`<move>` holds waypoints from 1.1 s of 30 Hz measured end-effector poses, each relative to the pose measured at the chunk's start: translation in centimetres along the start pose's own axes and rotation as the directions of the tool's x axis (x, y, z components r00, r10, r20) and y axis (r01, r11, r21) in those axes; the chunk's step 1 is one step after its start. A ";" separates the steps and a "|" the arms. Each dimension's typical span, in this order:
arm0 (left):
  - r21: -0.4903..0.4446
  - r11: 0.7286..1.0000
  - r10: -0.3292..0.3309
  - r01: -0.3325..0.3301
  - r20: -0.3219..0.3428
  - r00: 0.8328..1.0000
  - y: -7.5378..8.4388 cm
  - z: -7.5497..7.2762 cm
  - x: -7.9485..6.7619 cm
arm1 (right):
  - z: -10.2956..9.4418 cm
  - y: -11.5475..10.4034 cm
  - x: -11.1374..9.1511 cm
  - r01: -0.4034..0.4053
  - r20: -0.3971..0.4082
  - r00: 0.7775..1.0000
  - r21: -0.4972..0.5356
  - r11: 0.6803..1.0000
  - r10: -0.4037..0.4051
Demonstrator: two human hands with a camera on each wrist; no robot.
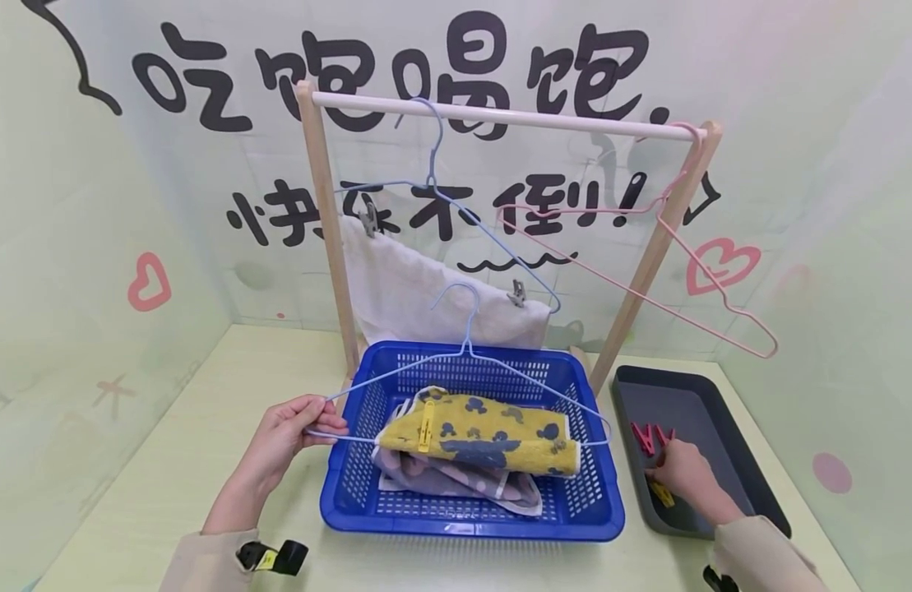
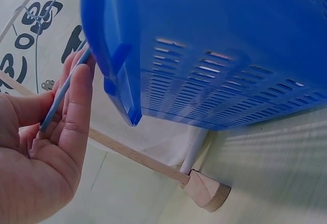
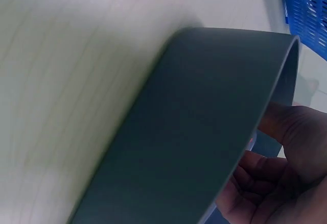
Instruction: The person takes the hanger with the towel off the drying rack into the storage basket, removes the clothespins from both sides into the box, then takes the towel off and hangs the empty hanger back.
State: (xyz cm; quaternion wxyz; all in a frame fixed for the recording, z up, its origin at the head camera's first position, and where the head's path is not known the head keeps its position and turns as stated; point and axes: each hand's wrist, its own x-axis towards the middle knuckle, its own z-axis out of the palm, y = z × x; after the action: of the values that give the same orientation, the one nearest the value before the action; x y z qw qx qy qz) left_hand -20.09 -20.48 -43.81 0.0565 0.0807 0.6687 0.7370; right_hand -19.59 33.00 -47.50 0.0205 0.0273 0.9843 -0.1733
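Left hand (image 1: 289, 432) grasping a blue hanger (image 1: 396, 372), right hand (image 1: 688, 475) in a gray tray (image 1: 685, 407).
Head view: the hanger extends toward the left hand's 3 o'clock, yellow cloth (image 1: 478, 423) draped on it above the blue basket (image 1: 463, 528); a yellow peg (image 1: 660, 493) sits at the right hand's 8 o'clock, red pegs (image 1: 643, 438) near 10. Left wrist: fingers pinch the wire, basket at 2 o'clock. Right wrist: cannot tell whether the fingers hold anything.
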 end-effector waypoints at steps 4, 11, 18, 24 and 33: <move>-0.005 1.000 0.003 -0.003 0.002 1.000 -0.1 -0.1 0.0 | 0.1 0.0 0.0 0.003 -0.012 1.000 -0.014 1.000 -0.004; -0.009 1.000 0.003 -0.003 0.004 1.000 -0.1 0.0 0.1 | -0.4 0.2 -0.2 -0.019 0.006 1.000 0.011 1.000 0.019; -0.013 1.000 0.002 -0.003 -0.002 1.000 -0.1 0.0 0.1 | -2.7 -0.5 -0.6 0.077 -0.168 0.984 0.086 0.993 -0.061; -0.012 1.000 -0.005 0.004 -0.010 1.000 -0.1 0.1 0.0 | -5.3 -5.1 -1.3 0.211 -0.337 0.929 0.137 0.968 -0.154; -0.010 1.000 -0.016 0.016 -0.019 1.000 0.0 0.2 -0.1 | -5.0 -12.6 -1.5 0.436 -0.425 0.843 0.180 0.882 -0.330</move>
State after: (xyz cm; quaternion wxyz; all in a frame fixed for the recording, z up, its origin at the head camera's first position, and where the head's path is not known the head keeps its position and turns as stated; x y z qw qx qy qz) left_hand -19.91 -20.35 -43.76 0.0564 0.0678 0.6663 0.7404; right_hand -18.98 22.85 -38.45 -0.2108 -0.1359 0.9212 -0.2975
